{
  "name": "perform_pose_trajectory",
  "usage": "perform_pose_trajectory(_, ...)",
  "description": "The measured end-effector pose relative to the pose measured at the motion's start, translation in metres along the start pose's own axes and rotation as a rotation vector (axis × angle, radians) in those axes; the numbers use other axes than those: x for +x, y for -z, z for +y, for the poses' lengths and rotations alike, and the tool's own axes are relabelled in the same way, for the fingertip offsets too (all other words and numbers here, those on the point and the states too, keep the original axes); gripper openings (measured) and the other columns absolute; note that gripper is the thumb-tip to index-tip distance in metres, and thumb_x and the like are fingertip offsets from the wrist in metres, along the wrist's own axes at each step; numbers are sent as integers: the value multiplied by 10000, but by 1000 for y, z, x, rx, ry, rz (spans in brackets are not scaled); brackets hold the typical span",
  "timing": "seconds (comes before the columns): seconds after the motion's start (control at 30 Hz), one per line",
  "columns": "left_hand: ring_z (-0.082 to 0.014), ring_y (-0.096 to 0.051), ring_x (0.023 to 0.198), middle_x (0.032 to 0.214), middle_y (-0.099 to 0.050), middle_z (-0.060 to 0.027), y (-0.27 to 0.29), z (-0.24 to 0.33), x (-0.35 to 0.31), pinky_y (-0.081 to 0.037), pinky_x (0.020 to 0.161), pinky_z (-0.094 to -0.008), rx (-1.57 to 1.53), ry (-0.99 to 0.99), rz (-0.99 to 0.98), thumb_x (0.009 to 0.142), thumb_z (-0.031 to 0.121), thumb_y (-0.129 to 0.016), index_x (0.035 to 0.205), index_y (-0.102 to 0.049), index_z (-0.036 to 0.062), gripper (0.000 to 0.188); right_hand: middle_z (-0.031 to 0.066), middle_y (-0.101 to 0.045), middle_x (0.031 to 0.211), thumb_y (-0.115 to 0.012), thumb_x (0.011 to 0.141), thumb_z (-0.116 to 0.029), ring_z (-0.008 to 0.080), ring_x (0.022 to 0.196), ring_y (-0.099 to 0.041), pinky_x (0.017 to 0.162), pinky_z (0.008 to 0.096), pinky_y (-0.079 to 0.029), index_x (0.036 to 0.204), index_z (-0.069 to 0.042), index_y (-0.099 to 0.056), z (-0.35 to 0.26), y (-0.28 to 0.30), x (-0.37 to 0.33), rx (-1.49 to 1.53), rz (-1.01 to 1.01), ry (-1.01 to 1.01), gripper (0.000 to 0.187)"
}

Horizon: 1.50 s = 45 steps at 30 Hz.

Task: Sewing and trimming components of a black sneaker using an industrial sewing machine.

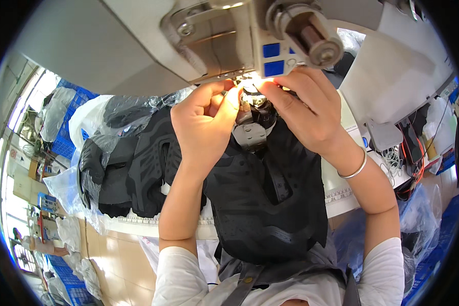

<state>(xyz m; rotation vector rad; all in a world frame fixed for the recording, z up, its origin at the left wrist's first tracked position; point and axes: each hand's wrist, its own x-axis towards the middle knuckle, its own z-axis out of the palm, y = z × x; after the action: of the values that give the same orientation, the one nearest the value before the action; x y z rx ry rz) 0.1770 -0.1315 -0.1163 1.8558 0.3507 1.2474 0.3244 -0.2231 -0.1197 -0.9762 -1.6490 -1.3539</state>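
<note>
at the lit needle area [250, 94] of the sewing machine [102, 46], my left hand [204, 125] and right hand [311, 109] sit on either side; glare keeps me from telling whether either grip is clamped on anything. the black piece [245, 204] drapes below, over the surface's [336, 178] edge. this looks like threading or adjusting, so the next move calls for steady fingertips.

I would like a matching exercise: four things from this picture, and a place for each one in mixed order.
1. silver metal bracelet
2. large black patterned fabric piece
3. blue square panels
4. bare left hand

A. between the forearms
B. left of the bright light
C. around the right wrist
D. on the pale machine

Pairs: 1-C; 2-A; 3-D; 4-B
</note>
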Motion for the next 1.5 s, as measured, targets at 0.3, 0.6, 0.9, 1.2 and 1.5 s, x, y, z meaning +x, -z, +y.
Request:
perform_pose_trajectory(0.3, -10, -404, 469, 537, -482, 45, 2, 1, 3, -298, 439, -167, 21, -24, -12, 770, 31, -639, 830, -617, -45, 99, 44, -550, 786, -622, 506, -80, 191, 667, -540, 512, 256, -451, 784, -41, -626, 0, -1, 4, -84, -4, 68, 281)
perform_pose_trajectory(0.6, -4, -401, 464, 531, -475, 47, 1, 1, 3, -299, 425, -167, 53, -44, -30, 768, 37, -649, 820, -618, -38, 96, 44, -568, 807, -616, 494, -73, 206, 693, -546, 538, 268, -468, 764, -36, -635, 0, 1, 0, -109, -36, 51, 274)
perform_pose_trajectory(0.9, -11, -443, 455, 501, -523, 7, 2, 4, 5, -356, 446, -182, 60, -45, -48, 752, 41, -625, 812, -635, -11, 80, 58, -549, 752, -658, 589, -15, 170, 558, -510, 464, 268, -412, 774, 3, -622, -18, 5, 9, 8, -137, -205, 190)
perform_pose_trajectory(1.2, 6, -334, 485, 530, -417, 75, 6, 5, 4, -265, 435, -163, 60, -32, -76, 764, -2, -627, 827, -618, -43, 75, 89, -631, 752, -621, 815, -124, 87, 522, -558, 446, 186, -439, 963, 65, -574, -28, 32, 49, 966, -382, -1425, 244)
perform_pose_trajectory(1.5, 3, -359, 476, 525, -434, 64, 8, 6, 4, -282, 432, -172, 93, -33, -69, 759, 17, -638, 834, -625, -40, 95, 16, -566, 610, -593, 824, -127, 57, 509, -558, 398, 173, -405, 777, 20, -559, -32, 27, 37, 849, -380, -1338, 158)
